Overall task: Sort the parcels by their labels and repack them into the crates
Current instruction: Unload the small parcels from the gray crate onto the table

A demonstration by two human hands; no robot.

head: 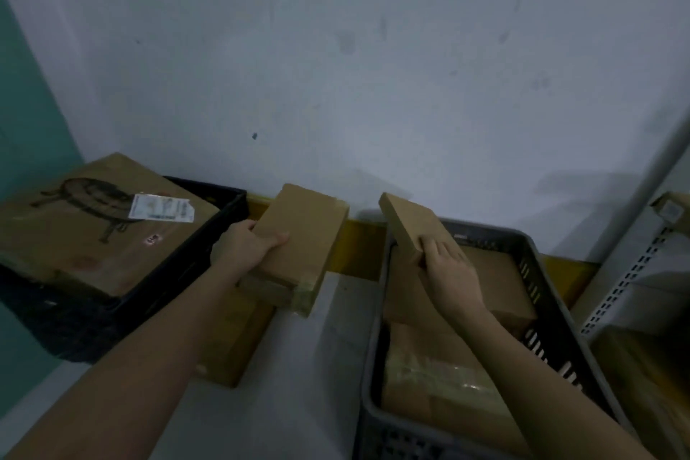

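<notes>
At far left of the frame, a black crate [179, 273] carrying a large cardboard box [93, 228] printed with a dark line drawing of a round grill-like shape; stuck on its top, a white shipping label [161, 208], print too blurred to read. Reaching up from lower left, a bare forearm ending in the left hand [248, 246], thumb over the top face and fingers curled under the near left edge of a plain brown parcel [302, 246], held tilted above a lower flat box [239, 336] lying on the pale floor [298, 403]. No writing visible on this parcel; clear tape along its near end. Right of centre, the right hand [448, 269], arm stretched from lower right, clamped on the near end of a thin flat parcel [414, 224], angled up over the grey crate [530, 265]. Inside that crate, more brown parcels [440, 377], one wrapped in glossy tape. At far right, a slotted metal shelf upright [627, 280].
</notes>
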